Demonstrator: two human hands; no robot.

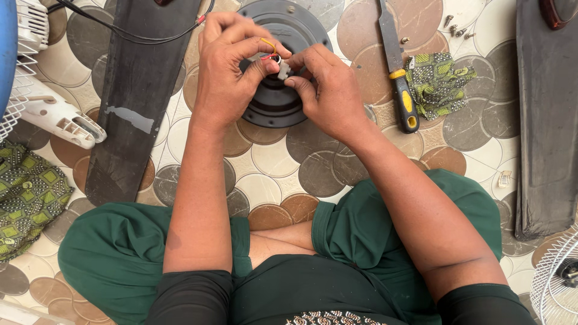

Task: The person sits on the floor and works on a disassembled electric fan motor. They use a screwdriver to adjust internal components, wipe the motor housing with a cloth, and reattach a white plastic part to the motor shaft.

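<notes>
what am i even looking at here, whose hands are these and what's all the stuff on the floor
This is one picture from a camera worn on a person's head, looking down at their own lap and hands. There is no machine doing the work, just two bare hands. The person sits cross-legged on a floor patterned with round shapes.

The left hand and right hand meet over a round black motor housing. Between their fingertips they pinch thin red and yellow wires and a small grey part.

Around them lie a long dark fan blade on the left, another blade on the right, a knife with a yellow and black handle, a green patterned cloth, some loose screws, and a white fan grille at the far left.
</notes>
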